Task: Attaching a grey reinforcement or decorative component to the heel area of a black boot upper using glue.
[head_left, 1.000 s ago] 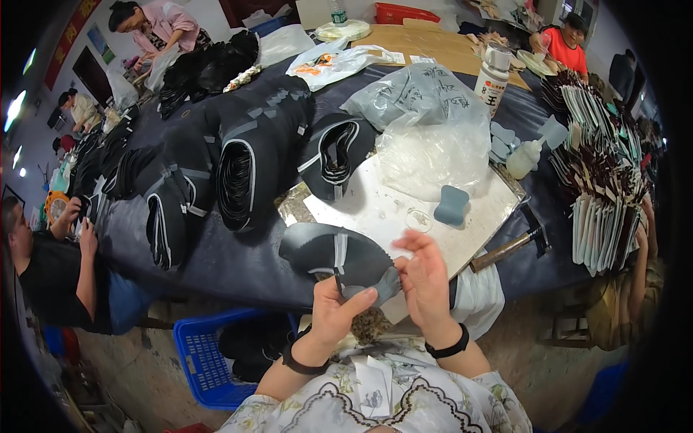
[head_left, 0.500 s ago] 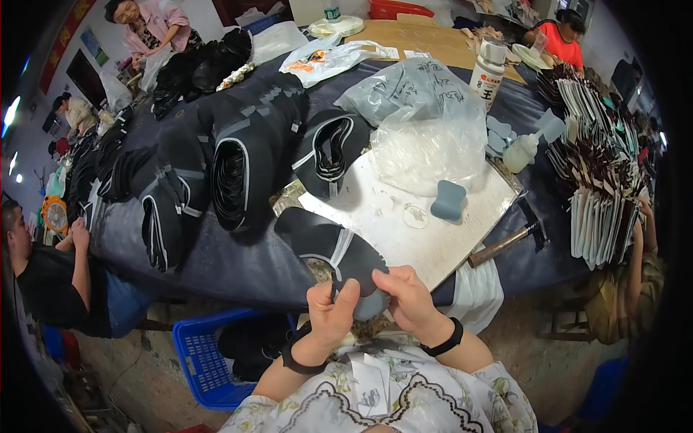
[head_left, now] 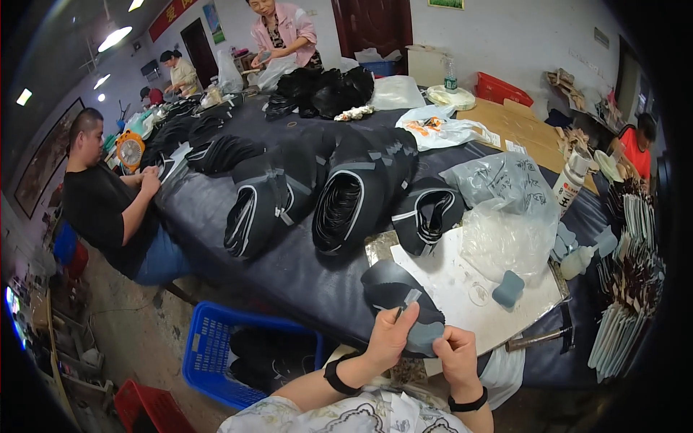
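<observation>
A black shoe upper (head_left: 393,285) with a pale stripe lies over the near edge of the white board, its near end between my hands. My left hand (head_left: 390,335) is closed on it, thumb on top. Against that near end sits a rounded grey pad (head_left: 424,335), facing up. My right hand (head_left: 458,357) pinches the pad's right edge; whether it also grips the upper is hidden. Another grey pad (head_left: 508,289) lies on the white board (head_left: 462,310). Beyond my hands stand curved stacks of black uppers (head_left: 339,209), with a smaller bundle (head_left: 427,216) nearest the board.
Clear plastic bags (head_left: 505,242) cover the board's far part. To the right are a hammer (head_left: 538,339), a squeeze bottle (head_left: 577,262), a white bottle (head_left: 570,180) and stacked pale pieces (head_left: 621,325). A blue basket (head_left: 206,353) stands below left. A person in black (head_left: 108,195) sits at left.
The view has swung left, so the table's things appear farther right. The grey pad, mostly under the upper before, now shows face up between my hands.
</observation>
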`<action>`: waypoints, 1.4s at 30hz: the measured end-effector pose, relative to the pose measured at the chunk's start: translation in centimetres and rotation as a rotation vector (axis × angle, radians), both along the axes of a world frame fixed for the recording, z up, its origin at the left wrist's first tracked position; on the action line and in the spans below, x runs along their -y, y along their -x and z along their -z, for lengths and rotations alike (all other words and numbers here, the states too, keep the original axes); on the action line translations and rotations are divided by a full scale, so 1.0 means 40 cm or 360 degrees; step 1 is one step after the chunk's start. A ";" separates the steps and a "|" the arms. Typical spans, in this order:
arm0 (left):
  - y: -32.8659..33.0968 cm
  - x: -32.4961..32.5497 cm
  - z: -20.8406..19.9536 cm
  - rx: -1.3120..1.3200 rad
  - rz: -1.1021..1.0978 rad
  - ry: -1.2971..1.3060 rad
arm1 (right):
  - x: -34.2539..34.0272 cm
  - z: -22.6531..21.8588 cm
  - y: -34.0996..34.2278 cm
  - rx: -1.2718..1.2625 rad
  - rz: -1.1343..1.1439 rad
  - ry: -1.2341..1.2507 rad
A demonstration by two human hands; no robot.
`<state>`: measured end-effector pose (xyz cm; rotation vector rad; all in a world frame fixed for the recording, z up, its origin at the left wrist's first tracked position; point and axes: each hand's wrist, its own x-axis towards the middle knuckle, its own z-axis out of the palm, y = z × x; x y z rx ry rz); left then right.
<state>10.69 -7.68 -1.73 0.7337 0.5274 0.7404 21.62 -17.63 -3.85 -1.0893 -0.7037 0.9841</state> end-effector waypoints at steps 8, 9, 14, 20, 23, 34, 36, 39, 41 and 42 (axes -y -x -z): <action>0.000 -0.037 -0.038 -0.0048 -0.0104 -0.0089 | -0.024 -0.062 0.041 0.0029 -0.0087 0.0008; 0.000 -0.041 -0.044 -0.0087 -0.0066 -0.0076 | -0.019 -0.059 0.044 0.0030 -0.0081 0.0016; 0.007 -0.044 -0.077 -0.0163 -0.0018 0.0108 | -0.001 -0.036 0.044 0.0003 -0.0139 -0.0032; -0.036 -0.078 -0.059 -0.0171 -0.0069 -0.0032 | -0.052 -0.038 0.037 -0.0141 0.0214 0.0029; 0.002 -0.120 -0.055 -0.0046 0.0251 -0.0254 | -0.089 -0.069 0.033 -0.0452 0.0343 -0.0077; 0.039 -0.124 -0.006 -0.0109 0.0707 -0.0862 | -0.066 -0.059 0.026 -0.0547 0.0008 -0.0159; 0.031 -0.108 -0.010 -0.0137 0.0565 -0.0639 | -0.060 -0.055 0.033 -0.0190 0.0106 -0.0165; 0.008 -0.062 -0.048 0.0098 0.0297 -0.0115 | -0.048 -0.023 0.040 0.0470 0.0074 -0.0181; 0.004 -0.063 -0.043 -0.0172 0.0045 -0.0240 | -0.055 -0.030 0.038 0.0070 -0.0022 -0.0167; 0.006 -0.061 -0.020 -0.0263 -0.0049 -0.0546 | -0.059 -0.037 0.037 -0.0328 -0.0116 -0.0148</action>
